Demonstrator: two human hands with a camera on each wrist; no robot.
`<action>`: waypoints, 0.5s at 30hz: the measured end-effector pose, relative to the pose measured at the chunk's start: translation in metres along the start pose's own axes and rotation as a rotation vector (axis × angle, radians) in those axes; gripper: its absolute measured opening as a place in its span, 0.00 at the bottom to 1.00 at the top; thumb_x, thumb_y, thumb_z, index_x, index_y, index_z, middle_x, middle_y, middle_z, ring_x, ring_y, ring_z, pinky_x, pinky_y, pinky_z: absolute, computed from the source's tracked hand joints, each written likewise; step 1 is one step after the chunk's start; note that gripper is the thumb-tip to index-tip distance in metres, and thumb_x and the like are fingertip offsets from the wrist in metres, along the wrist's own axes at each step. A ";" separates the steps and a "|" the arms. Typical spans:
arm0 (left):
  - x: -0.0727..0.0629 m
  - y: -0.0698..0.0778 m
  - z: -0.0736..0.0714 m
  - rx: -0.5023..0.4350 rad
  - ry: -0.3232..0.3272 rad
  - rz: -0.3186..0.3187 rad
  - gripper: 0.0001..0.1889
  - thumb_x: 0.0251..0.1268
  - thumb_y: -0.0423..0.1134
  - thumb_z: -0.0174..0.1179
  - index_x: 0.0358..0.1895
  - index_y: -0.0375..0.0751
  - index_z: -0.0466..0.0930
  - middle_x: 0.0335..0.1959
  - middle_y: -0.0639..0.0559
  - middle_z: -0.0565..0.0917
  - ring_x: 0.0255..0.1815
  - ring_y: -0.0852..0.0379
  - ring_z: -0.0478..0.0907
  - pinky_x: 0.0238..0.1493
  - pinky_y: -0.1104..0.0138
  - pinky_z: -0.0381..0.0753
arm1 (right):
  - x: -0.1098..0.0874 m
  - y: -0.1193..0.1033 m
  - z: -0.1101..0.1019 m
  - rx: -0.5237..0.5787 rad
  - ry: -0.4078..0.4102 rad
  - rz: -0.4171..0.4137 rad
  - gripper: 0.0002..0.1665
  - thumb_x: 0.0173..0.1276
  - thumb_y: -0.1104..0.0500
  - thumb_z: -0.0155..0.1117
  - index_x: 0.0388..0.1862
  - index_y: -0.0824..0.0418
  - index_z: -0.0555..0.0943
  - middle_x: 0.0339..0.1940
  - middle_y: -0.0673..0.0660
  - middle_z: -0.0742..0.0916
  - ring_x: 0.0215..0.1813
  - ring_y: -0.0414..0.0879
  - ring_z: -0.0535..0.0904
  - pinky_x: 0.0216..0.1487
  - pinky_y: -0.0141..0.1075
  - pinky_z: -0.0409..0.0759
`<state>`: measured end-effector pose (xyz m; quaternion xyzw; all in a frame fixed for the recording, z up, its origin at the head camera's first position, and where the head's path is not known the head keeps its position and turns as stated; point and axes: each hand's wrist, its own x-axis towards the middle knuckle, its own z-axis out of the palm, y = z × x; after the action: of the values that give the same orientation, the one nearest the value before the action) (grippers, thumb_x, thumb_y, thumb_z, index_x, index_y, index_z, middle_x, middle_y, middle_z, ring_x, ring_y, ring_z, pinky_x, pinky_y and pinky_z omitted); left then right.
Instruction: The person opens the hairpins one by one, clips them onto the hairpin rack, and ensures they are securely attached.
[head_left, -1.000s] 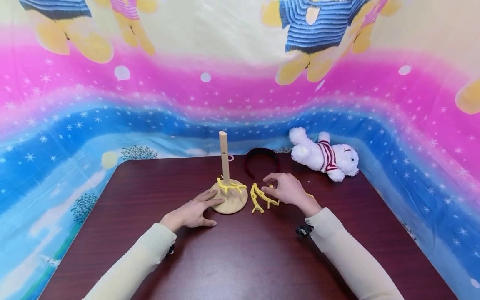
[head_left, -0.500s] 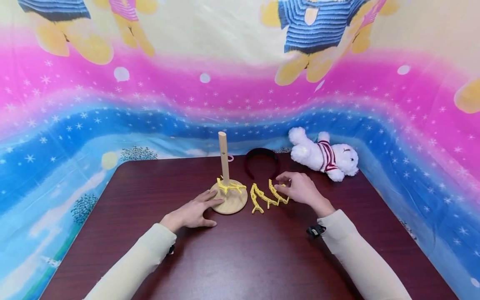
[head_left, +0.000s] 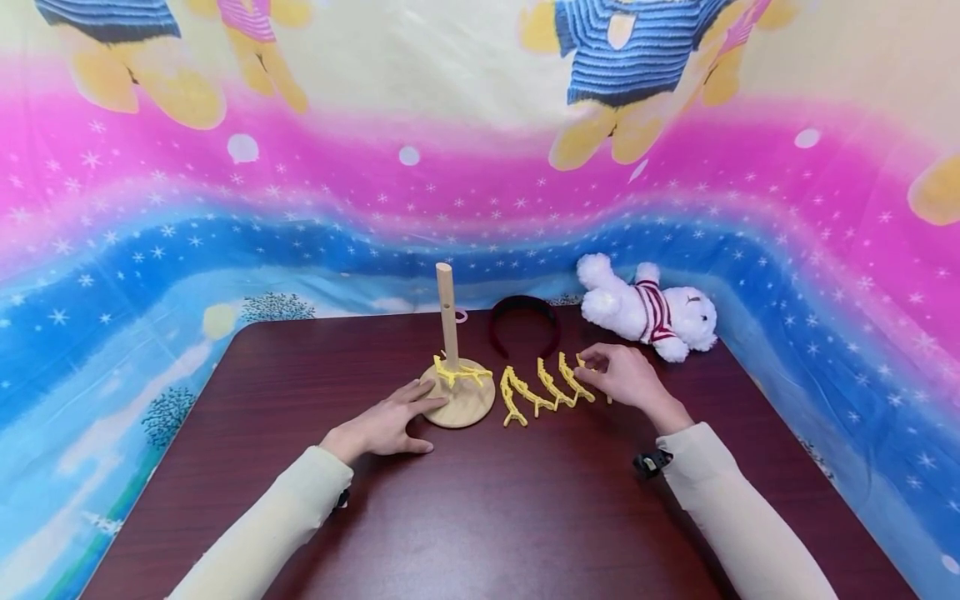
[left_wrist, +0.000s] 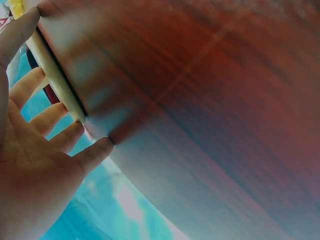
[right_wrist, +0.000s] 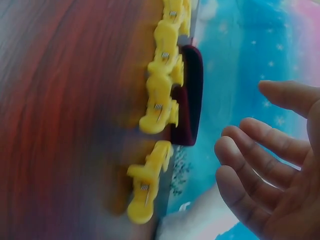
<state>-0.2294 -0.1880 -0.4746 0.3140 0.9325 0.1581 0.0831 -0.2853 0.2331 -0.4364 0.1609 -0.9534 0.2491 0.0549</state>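
Note:
A round wooden base with an upright wooden post stands on the table. My left hand rests at its left edge, fingers spread and fairly straight. Around the foot of the post lies a branching yellow piece. To the right, several more yellow branching pieces form a row. Over the row's right end hovers my right hand, partly covering a piece there. Its fingers are loosely bent with nothing between them. In the right wrist view, the yellow pieces are spring clips, one clip lying apart.
Behind the row lies a dark red headband. A pink ring is behind the post. At the back right, a white teddy bear in a striped top lies on its side. A printed cloth borders the dark table.
My right hand has moved to the right along the row, uncovering more of the yellow clips. My left hand and the wooden stand have stayed in place.

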 end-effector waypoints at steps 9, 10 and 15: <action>0.000 0.000 0.000 0.001 0.004 0.001 0.40 0.59 0.52 0.71 0.75 0.52 0.66 0.81 0.38 0.55 0.81 0.34 0.51 0.74 0.42 0.63 | -0.003 0.024 -0.003 0.002 -0.019 0.069 0.22 0.64 0.44 0.70 0.49 0.58 0.87 0.38 0.54 0.91 0.36 0.44 0.85 0.36 0.40 0.80; 0.000 0.000 0.000 0.001 0.004 0.002 0.40 0.59 0.52 0.71 0.75 0.52 0.66 0.80 0.38 0.55 0.81 0.34 0.51 0.74 0.42 0.63 | -0.004 0.027 -0.002 0.004 -0.023 0.082 0.22 0.64 0.44 0.71 0.49 0.57 0.87 0.38 0.54 0.91 0.35 0.44 0.84 0.36 0.39 0.80; 0.000 0.000 0.000 -0.001 0.004 0.003 0.40 0.59 0.51 0.71 0.75 0.51 0.66 0.80 0.37 0.56 0.80 0.33 0.51 0.74 0.42 0.63 | -0.005 0.038 -0.002 -0.001 -0.050 0.131 0.20 0.64 0.45 0.70 0.47 0.57 0.87 0.39 0.55 0.91 0.36 0.44 0.85 0.38 0.40 0.80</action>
<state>-0.2294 -0.1875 -0.4749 0.3151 0.9321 0.1591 0.0811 -0.2927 0.2666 -0.4531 0.1043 -0.9631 0.2478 0.0144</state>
